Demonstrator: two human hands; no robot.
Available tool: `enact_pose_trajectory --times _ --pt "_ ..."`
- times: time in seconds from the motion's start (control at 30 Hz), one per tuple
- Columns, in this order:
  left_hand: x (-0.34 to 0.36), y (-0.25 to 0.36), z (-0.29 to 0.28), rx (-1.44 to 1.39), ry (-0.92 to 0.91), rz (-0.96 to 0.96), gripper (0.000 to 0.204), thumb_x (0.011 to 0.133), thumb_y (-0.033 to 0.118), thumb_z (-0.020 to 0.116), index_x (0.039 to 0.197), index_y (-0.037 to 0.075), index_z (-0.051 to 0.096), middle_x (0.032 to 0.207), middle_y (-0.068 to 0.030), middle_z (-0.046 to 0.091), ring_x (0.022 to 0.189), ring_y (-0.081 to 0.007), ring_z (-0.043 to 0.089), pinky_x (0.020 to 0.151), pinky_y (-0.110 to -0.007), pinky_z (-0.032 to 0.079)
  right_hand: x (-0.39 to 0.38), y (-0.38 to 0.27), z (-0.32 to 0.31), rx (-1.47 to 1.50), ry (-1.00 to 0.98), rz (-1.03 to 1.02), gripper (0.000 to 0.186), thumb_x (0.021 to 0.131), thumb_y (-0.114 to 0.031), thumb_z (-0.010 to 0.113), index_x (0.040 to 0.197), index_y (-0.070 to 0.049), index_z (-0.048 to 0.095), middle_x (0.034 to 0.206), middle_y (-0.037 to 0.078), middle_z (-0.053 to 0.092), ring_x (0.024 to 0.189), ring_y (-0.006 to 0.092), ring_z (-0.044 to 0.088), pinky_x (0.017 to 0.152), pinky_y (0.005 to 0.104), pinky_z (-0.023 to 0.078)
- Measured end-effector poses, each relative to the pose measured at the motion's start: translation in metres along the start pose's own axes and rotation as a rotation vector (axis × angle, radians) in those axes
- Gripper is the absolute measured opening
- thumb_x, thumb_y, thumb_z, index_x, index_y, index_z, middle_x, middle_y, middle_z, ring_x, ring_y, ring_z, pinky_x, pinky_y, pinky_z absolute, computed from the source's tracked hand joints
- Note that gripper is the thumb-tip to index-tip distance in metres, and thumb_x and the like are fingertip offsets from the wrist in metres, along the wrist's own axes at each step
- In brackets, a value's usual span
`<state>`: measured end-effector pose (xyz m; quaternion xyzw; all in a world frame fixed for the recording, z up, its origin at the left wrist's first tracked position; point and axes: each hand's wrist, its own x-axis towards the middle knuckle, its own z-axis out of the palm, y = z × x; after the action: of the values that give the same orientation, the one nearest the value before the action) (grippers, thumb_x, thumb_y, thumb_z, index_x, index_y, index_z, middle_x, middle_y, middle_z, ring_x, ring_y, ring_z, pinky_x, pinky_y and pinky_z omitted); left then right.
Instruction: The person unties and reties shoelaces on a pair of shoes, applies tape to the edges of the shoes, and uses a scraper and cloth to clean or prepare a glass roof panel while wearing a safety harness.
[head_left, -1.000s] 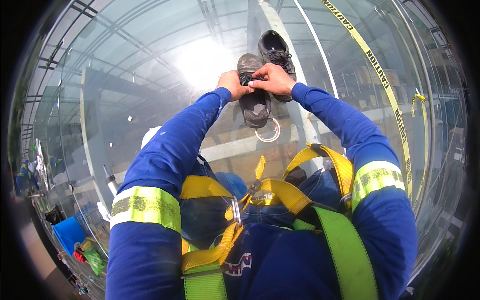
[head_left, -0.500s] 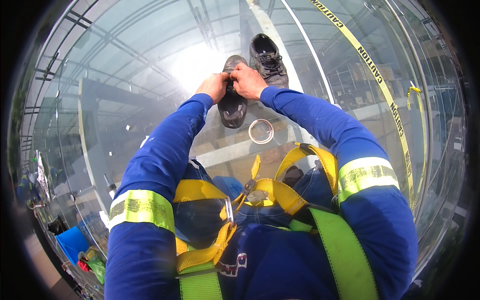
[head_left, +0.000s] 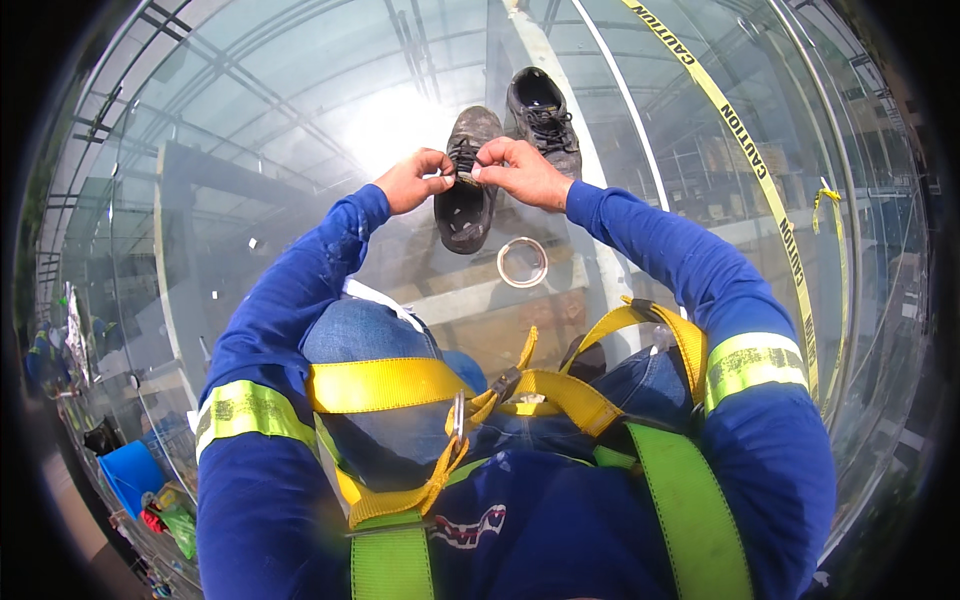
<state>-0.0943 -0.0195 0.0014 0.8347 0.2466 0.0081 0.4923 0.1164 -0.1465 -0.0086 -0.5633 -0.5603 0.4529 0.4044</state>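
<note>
A scuffed dark lace-up shoe [head_left: 463, 222] lies with its laces facing up on the glass surface [head_left: 330, 230]. My left hand [head_left: 410, 183] is at its left side, thumb and forefinger pinched on the shoelace [head_left: 462, 158]. From the right, my right hand [head_left: 525, 178] pinches the lace over the middle of the shoe. The second dark shoe [head_left: 545, 115] stands just behind and to the right, its opening facing up. Below the shoes lies a narrow pale ring [head_left: 522, 262], apparently a tape roll. My knees and yellow harness straps fill the lower view.
Yellow caution tape [head_left: 742, 135] runs along the glass on the right, near a metal rail. At the lower left sit a blue bucket [head_left: 130, 475], a green bag [head_left: 178, 530] and other clutter. A small, indistinct figure in blue is at the far left edge.
The shoe under my hands has shifted slightly left since a second ago. My left hand has drawn leftward from over the laces, exposing more of them, while my right fingers stay on them.
</note>
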Motion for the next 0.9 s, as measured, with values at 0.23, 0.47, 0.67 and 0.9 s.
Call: enact_pose_trajectory --times 0.23,0.47,0.67,0.9 --pt "-0.095 0.027 -0.005 0.252 -0.105 0.186 0.050 0.078 -0.007 0.062 0.125 0.010 0.065 0.141 -0.0178 0.050 0.124 -0.0317 0.055 0.105 -0.041 0.047 -0.071 -0.082 -0.005 -0.405 -0.605 -0.072 0.047 0.079 -0.003 0.058 0.126 -0.004 0.064 0.127 0.019 0.063 0.117 0.0347 0.060 0.101 0.0405 0.047" --pt "0.015 -0.039 0.006 0.135 0.316 -0.205 0.036 0.091 0.024 0.067 0.117 -0.001 0.068 0.091 -0.0138 0.073 0.075 -0.0167 0.070 0.068 -0.032 0.056 0.020 0.004 0.009 -0.280 0.167 0.551 0.027 0.082 -0.027 0.074 0.094 -0.003 0.076 0.088 0.014 0.073 0.082 0.0204 0.070 0.079 0.0360 0.057" --pt "0.050 -0.026 0.006 -0.177 0.279 -0.246 0.028 0.092 0.022 0.068 0.101 -0.005 0.067 0.091 -0.0124 0.070 0.072 -0.0173 0.069 0.064 -0.031 0.059 0.041 0.037 0.016 -0.075 0.264 0.478 0.028 0.083 -0.027 0.071 0.094 -0.001 0.074 0.093 0.018 0.073 0.091 0.0277 0.071 0.084 0.0378 0.053" --pt "0.025 -0.050 -0.008 -0.389 0.156 -0.377 0.043 0.090 0.038 0.071 0.104 -0.003 0.068 0.097 -0.0108 0.068 0.084 -0.0175 0.065 0.070 -0.035 0.059 0.031 0.036 -0.013 -0.028 0.197 0.562 0.045 0.081 -0.038 0.075 0.094 0.006 0.070 0.080 0.011 0.069 0.077 0.0174 0.068 0.056 0.0327 0.057"
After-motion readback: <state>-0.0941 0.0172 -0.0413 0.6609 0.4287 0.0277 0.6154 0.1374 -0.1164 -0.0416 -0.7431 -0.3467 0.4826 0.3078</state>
